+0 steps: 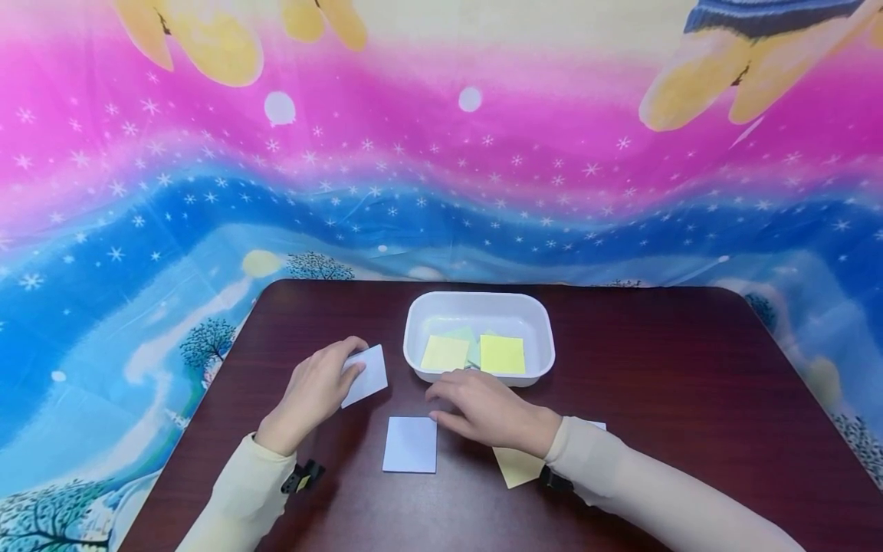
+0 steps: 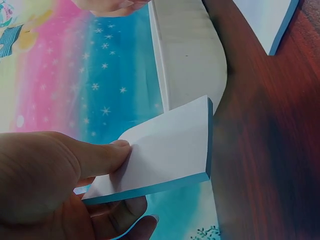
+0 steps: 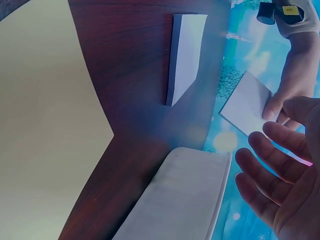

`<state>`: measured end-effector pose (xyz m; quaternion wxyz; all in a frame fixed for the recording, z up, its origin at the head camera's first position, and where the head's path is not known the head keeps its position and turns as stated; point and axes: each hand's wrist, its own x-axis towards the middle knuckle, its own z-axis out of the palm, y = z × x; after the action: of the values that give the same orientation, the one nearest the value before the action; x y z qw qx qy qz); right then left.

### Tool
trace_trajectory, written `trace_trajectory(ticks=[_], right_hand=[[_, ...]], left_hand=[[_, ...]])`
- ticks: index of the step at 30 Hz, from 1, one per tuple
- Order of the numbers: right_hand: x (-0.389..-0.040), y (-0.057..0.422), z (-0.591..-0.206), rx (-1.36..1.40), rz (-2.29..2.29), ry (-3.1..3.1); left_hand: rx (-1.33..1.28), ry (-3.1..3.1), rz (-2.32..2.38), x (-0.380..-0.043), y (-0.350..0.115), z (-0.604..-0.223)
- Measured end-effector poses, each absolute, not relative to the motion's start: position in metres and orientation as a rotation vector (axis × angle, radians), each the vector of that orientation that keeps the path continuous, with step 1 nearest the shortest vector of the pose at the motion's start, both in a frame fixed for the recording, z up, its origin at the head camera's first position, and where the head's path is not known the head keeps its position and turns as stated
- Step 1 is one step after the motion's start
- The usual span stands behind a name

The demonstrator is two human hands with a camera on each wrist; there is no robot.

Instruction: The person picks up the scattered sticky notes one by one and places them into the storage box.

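Observation:
My left hand pinches a pad of pale blue sticky notes between thumb and fingers, tilted above the table left of the white plastic tub. In the left wrist view the thumb lies on the pad's top face. My right hand is above the table at the tub's front edge, fingers relaxed and loosely bent, with nothing in them in the right wrist view. Just left of its fingertips lies a second pale blue pad. Inside the tub are a pale yellow pad, a bright yellow pad and green ones partly hidden behind them.
Under the right forearm lies a yellow pad, partly covered by the wrist. A pale corner of another piece shows behind the sleeve. The dark wooden table meets a colourful printed cloth at its back and sides.

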<state>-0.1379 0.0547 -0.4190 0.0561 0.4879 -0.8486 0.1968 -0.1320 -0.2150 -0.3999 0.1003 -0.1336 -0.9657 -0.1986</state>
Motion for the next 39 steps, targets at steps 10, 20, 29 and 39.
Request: trace_trajectory(ticks=[10, 20, 29, 39], right_hand=[[-0.138, 0.058, -0.417, 1.473, 0.601, -2.554], [-0.139, 0.064, -0.412, 1.451, 0.631, -2.570], [-0.139, 0.067, -0.410, 1.451, 0.645, -2.573], [-0.140, 0.069, -0.408, 1.421, 0.661, -2.599]], left_hand=[[-0.411, -2.860, -0.578, -0.134, -0.212, -0.391], [-0.411, -2.871, -0.588, -0.135, -0.207, -0.387], [-0.436, -2.853, -0.570, -0.137, -0.205, -0.385], [-0.468, -2.822, -0.560, -0.141, -0.200, -0.380]])
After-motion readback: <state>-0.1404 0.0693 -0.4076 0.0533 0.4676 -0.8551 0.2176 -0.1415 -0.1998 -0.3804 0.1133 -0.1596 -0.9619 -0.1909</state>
